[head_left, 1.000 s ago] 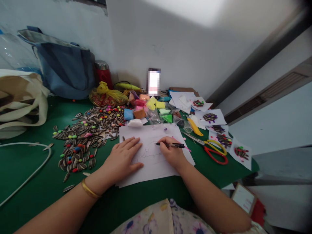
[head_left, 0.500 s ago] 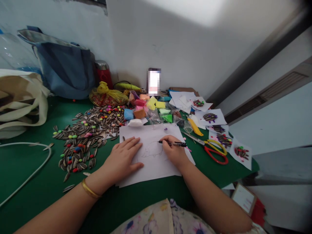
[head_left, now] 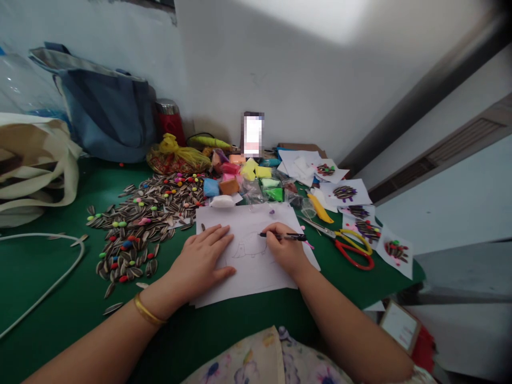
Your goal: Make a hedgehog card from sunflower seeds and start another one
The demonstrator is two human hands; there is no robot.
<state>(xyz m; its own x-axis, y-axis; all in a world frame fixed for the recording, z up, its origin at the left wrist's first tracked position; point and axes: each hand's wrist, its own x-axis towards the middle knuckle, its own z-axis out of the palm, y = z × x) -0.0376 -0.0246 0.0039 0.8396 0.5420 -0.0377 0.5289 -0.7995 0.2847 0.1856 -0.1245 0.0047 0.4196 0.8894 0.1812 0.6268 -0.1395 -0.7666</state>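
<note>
White paper sheets (head_left: 256, 282) lie stacked in front of me on the green tabletop. On the top one is a thin line drawing (head_left: 248, 248) of a small animal with a pointed snout and short legs. My left hand (head_left: 205, 257) rests flat on the paper's left side, fingers spread. In my right hand (head_left: 285, 249) is a black pen (head_left: 294, 236), pinched near its tip, which is at the upper right of the drawing. One sunflower seed (head_left: 202, 227) and a small purple lump (head_left: 272, 212) sit on the sheet.
Striped sunflower seeds (head_left: 132, 234) mixed with coloured ones spread at left. Packets of coloured clay (head_left: 230, 186) lie behind the paper. Scissors (head_left: 352, 248), a yellow cutter (head_left: 320, 208) and seed-decorated cards (head_left: 346, 192) are at right. A lit phone (head_left: 253, 133) leans on the wall.
The pen tip has shifted very slightly left and down over the drawing. My left hand stays in place.
</note>
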